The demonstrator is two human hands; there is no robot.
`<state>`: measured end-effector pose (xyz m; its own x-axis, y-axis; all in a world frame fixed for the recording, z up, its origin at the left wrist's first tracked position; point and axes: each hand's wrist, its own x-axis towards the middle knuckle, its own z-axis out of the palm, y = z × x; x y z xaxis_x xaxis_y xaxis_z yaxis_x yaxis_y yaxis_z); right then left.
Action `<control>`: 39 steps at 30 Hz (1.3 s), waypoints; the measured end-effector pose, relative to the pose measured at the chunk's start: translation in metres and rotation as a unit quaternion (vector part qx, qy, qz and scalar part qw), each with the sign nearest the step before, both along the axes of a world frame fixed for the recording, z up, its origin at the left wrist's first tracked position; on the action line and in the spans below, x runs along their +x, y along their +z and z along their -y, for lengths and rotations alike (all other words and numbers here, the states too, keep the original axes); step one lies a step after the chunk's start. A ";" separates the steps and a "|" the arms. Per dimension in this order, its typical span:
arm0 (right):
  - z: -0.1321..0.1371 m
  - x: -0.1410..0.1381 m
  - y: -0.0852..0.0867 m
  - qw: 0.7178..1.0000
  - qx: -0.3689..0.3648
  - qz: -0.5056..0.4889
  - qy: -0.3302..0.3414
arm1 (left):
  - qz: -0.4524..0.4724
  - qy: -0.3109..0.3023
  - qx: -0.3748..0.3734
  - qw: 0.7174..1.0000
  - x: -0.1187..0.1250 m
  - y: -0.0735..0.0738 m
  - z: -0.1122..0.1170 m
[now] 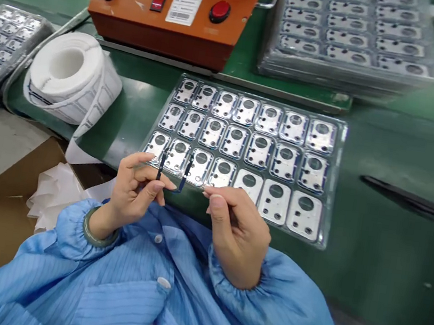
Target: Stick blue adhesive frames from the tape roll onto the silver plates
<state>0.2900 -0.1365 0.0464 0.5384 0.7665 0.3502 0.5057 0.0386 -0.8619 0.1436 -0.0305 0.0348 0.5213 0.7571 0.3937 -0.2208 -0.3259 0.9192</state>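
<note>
My left hand (137,186) pinches a thin dark U-shaped strip (185,177) between thumb and fingers, over the front edge of a clear plastic tray (323,236). The strip's two arms point away from me, across the front-left plates. To its right, my right hand (237,224) is closed, thumb and index fingertip pressed together at the tray's front edge; whatever is between them is too small to make out. Rows of silver metal plates (275,200) fill the tray, each with one large round hole and smaller holes. Many show dark blue edging; several at front right look plain.
Behind the tray stands an orange machine (158,36) with a red button (220,11). A roll of white backing tape (103,76) sits left, trailing over a cardboard box (11,193). Stacked trays (346,73) rise at back right; black tweezers (406,197) lie right.
</note>
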 end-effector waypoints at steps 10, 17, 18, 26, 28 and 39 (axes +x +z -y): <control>0.015 0.009 0.001 0.989 -0.007 -0.146 -0.001 | -0.033 -0.132 -0.054 0.989 0.029 0.001 0.013; 0.022 0.012 0.000 0.995 0.012 -0.098 -0.024 | -0.082 -0.119 -0.062 0.988 0.038 0.007 0.016; 0.023 0.013 0.000 0.997 0.019 -0.075 -0.029 | -0.095 -0.114 -0.073 0.986 0.039 0.007 0.017; 0.024 0.017 -0.001 0.996 0.074 0.046 -0.035 | -0.137 -0.098 -0.137 0.976 0.046 0.010 0.019; 0.025 0.017 -0.002 0.995 0.074 0.054 -0.037 | -0.139 -0.098 -0.137 0.976 0.048 0.012 0.019; 0.033 0.023 -0.001 0.993 0.077 0.014 -0.086 | -0.115 -0.144 -0.175 0.967 0.059 0.022 0.026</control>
<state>0.3133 -0.1699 0.0451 0.6460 0.5994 0.4727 0.5394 0.0798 -0.8383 0.2026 -0.0564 0.0569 0.7741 0.6330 -0.0121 -0.0329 0.0593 0.9977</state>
